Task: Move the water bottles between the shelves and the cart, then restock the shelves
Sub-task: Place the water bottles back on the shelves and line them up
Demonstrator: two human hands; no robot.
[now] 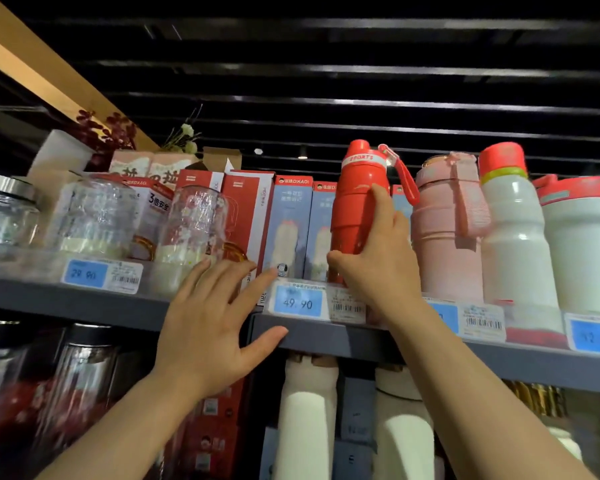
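Presently, a red sports bottle [359,199] is seen upright at the front of the grey top shelf [326,336], held by the right hand [378,268]. The grip is wrapped round the bottle's lower body: the thumb is laid on its left side near the base, and a finger is extended up its right side. A red loop strap hangs from the cap (lettering "SPORTS" is readable on the white band).

The left hand [208,327] is raised to the shelf edge with fingers spread and straight; nothing is held. Its fingertips are near the blue-and-red boxes [288,223] standing behind the red bottle; contact cannot be confirmed.

Just right of the red bottle a pink bottle [444,230] stands, then a white bottle with a coral cap [513,237], then a wider white one [586,251] at the frame edge. To the left, glass jars [94,216] and red boxes [243,209] are noted. Blue price tags [297,303] are fixed along the shelf front (one reads 49.90). White bottles [305,417] are visible on the shelf below.
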